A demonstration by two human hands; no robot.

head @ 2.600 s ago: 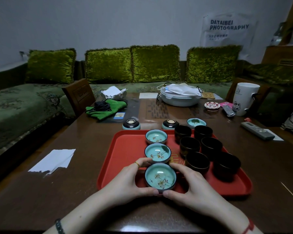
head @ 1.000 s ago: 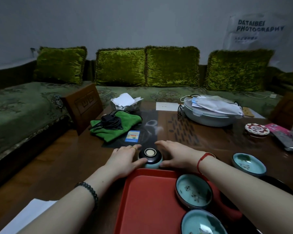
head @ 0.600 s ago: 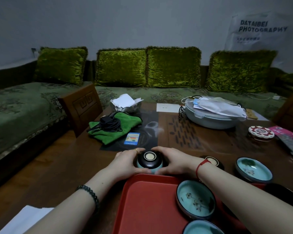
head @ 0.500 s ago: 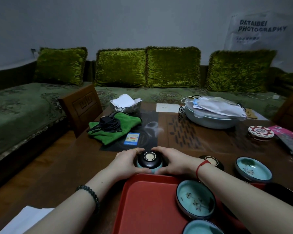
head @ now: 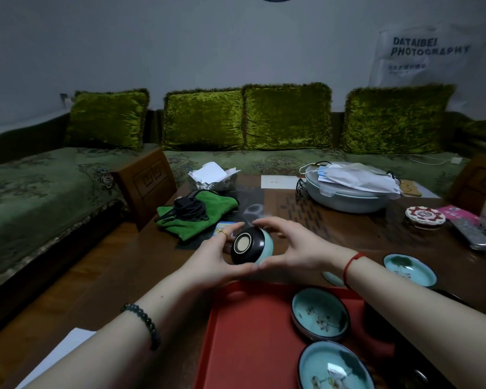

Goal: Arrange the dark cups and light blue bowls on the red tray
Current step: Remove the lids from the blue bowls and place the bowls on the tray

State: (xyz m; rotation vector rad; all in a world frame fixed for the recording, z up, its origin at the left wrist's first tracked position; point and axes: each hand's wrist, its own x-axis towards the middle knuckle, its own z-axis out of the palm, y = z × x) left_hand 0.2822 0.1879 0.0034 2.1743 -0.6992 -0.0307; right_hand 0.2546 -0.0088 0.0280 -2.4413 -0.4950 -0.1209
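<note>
Both my hands hold a light blue bowl (head: 251, 247) in the air above the table, beyond the far edge of the red tray (head: 244, 332). The bowl is tipped on its side, its dark underside and pale foot ring facing me. My left hand (head: 213, 261) grips its left side, my right hand (head: 291, 248) its right. Two light blue bowls (head: 320, 317) (head: 335, 367) stand upright on the tray. A third upright bowl (head: 410, 269) sits on the table right of my right arm. A dark cup (head: 376, 318) shows partly under that arm.
Beyond my hands lie a green cloth with a black cable (head: 191, 216), a large covered basin (head: 348, 189), a round patterned tin (head: 424, 217) and a remote (head: 472, 237). White paper (head: 65, 352) lies at the near left. A green sofa runs along the back.
The bowl stood upside down on the table between my hands; now both hands have lifted it and tipped it sideways. My view has tilted up slightly.
</note>
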